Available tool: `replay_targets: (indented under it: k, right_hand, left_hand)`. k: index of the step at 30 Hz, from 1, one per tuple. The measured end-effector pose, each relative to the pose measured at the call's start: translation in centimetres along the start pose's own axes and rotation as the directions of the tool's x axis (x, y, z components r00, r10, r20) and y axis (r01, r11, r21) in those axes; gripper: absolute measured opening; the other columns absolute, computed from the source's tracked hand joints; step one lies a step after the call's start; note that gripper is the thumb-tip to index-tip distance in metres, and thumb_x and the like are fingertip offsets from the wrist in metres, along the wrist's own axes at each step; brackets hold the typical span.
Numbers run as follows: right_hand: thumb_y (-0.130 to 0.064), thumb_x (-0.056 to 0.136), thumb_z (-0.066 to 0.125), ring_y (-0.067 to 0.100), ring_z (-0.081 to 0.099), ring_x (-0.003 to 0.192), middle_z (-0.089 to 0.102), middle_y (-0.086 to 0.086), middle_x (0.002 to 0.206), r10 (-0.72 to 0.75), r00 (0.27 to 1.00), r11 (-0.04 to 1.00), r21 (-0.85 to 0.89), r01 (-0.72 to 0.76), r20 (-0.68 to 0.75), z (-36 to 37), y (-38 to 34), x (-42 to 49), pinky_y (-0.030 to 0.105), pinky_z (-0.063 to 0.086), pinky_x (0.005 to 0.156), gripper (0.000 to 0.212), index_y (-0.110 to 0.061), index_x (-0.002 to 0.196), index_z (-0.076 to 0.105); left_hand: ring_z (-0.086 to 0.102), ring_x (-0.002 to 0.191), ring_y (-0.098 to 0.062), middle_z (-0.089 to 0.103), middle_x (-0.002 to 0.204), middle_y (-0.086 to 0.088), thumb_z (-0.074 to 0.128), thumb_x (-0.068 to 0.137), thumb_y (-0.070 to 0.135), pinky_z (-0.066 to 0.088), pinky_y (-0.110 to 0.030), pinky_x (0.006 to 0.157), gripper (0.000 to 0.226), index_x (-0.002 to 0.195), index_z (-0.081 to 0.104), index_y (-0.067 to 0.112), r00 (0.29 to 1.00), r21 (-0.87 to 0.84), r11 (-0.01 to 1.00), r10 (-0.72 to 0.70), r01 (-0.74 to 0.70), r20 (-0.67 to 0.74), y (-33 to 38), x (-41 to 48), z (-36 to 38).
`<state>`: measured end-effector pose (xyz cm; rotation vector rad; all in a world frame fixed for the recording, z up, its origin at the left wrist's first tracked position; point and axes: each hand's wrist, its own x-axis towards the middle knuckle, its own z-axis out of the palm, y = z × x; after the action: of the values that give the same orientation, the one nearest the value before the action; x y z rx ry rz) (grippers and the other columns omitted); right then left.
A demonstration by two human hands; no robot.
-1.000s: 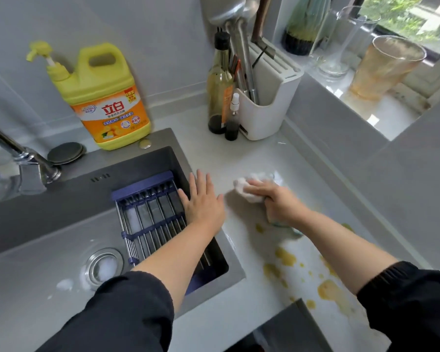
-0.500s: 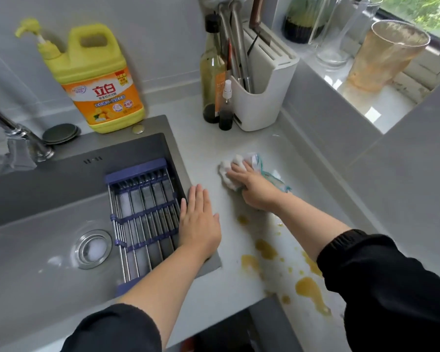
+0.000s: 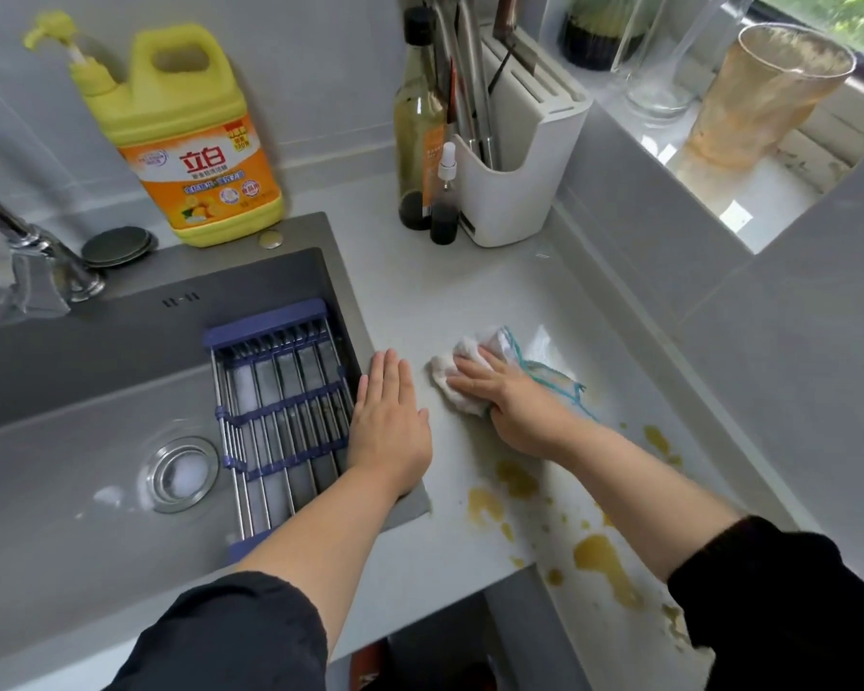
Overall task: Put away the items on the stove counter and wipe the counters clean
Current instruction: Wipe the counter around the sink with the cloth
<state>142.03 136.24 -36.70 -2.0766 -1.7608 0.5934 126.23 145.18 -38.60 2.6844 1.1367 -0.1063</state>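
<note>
My right hand [image 3: 515, 406] presses a white cloth with a teal edge [image 3: 495, 344] flat on the pale counter [image 3: 470, 291], fingers stretched out over it. Part of the cloth trails out to the right of that hand. My left hand [image 3: 390, 421] lies flat and open on the counter at the sink's right rim, a short gap from the cloth. Yellow-brown spill stains [image 3: 599, 556] spread over the counter nearer to me, behind the right wrist.
A steel sink [image 3: 71, 391] with a blue drain rack [image 3: 280, 391] lies left, with a faucet [image 3: 36, 246] behind it. A yellow detergent jug [image 3: 190, 142], a dark bottle [image 3: 415, 132], a small spray bottle [image 3: 445, 202] and a white utensil holder [image 3: 520, 167] line the back. A cloudy glass [image 3: 764, 92] stands on the sill.
My right hand has shifted the cloth slightly over the counter, away from the stains, and more of its teal edge shows. My left hand stays flat by the sink.
</note>
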Motion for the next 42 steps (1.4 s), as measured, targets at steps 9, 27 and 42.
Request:
replay_targets:
  k: [9,27,42]
  right_hand:
    - [-0.002,0.072,0.024,0.024,0.023,0.142,0.037,0.001,0.149,-0.019,0.997,1.0,-0.003,0.019,0.068,-0.9,0.5,0.9,0.047,0.018,0.115,0.07,-0.019,0.133,0.053]
    - [-0.007,0.093,0.033,0.017,0.004,0.145,0.015,-0.011,0.157,0.054,0.996,0.981,-0.188,-0.041,0.065,-0.9,0.5,2.6,0.047,0.006,0.115,0.057,-0.03,0.145,0.031]
    - [-0.011,0.073,0.027,0.04,0.034,0.135,0.046,0.015,0.142,0.113,0.982,0.988,-0.086,-0.127,-0.152,1.1,1.3,-1.2,0.053,0.015,0.114,0.062,-0.009,0.127,0.058]
  left_hand:
    - [-0.017,0.145,-0.025,-0.014,0.158,-0.013,0.023,0.1,0.031,-0.011,-0.037,0.117,0.064,0.149,-0.006,0.003,1.0,-0.001,1.0,0.008,-0.008,-0.011,-0.2,0.1,0.1]
    - [-0.016,0.145,-0.023,-0.013,0.158,-0.012,0.021,0.1,0.03,-0.008,-0.036,0.118,0.063,0.15,-0.006,0.003,1.0,0.035,0.999,-0.011,0.012,-0.022,0.3,-0.1,0.0]
    - [-0.016,0.145,-0.023,-0.013,0.158,-0.011,0.021,0.1,0.028,-0.009,-0.036,0.118,0.062,0.15,-0.005,0.003,1.0,0.013,1.0,-0.013,0.013,-0.022,0.3,0.0,0.0]
